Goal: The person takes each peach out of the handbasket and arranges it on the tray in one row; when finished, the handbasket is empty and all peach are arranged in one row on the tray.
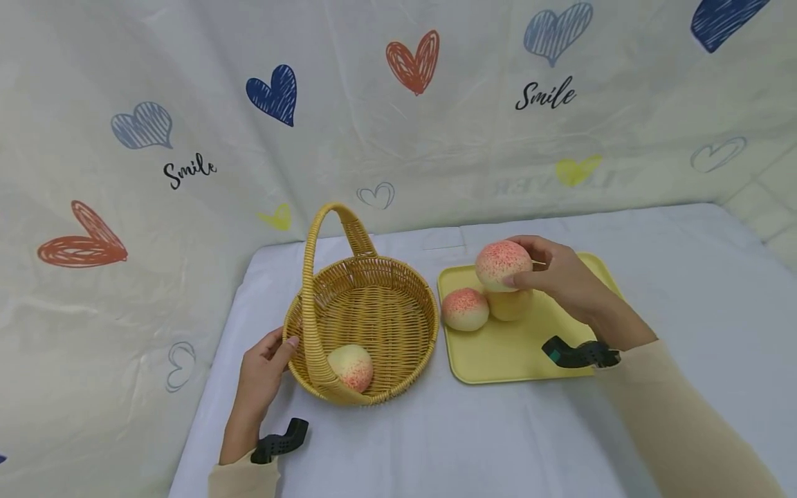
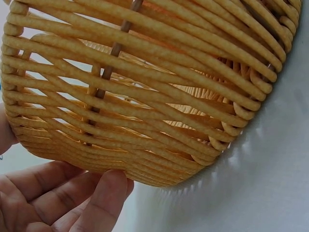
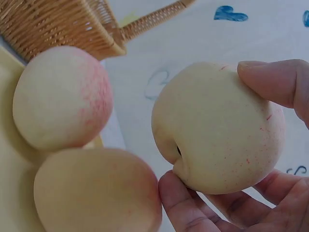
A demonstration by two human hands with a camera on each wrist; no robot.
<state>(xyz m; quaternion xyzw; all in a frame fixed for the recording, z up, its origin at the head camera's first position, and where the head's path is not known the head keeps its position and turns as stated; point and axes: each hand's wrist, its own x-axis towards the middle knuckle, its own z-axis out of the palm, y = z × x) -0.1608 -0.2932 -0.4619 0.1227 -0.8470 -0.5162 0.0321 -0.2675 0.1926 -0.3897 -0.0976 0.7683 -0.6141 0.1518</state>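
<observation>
My right hand (image 1: 563,277) pinches a pale peach (image 1: 501,265) with red speckles between thumb and fingers, raised over the back of the yellow tray (image 1: 529,356). Its stem hollow shows in the right wrist view. Below it on the tray are a speckled peach (image 1: 465,309) and a yellower peach (image 1: 510,308), side by side. To the left stands a wicker basket (image 1: 429,311) with a tall arched handle (image 1: 309,290). Another peach (image 1: 353,368) lies inside near its front. My left hand (image 1: 260,373) grips the basket's left rim, thumb on top and fingers against the outer wall.
A white cloth (image 1: 405,449) covers the table beneath the basket and tray. Behind the table hangs a pale curtain (image 1: 349,152) printed with hearts and lettering. A black strap device (image 1: 582,354) sits on the right wrist, and another (image 1: 280,440) on the left.
</observation>
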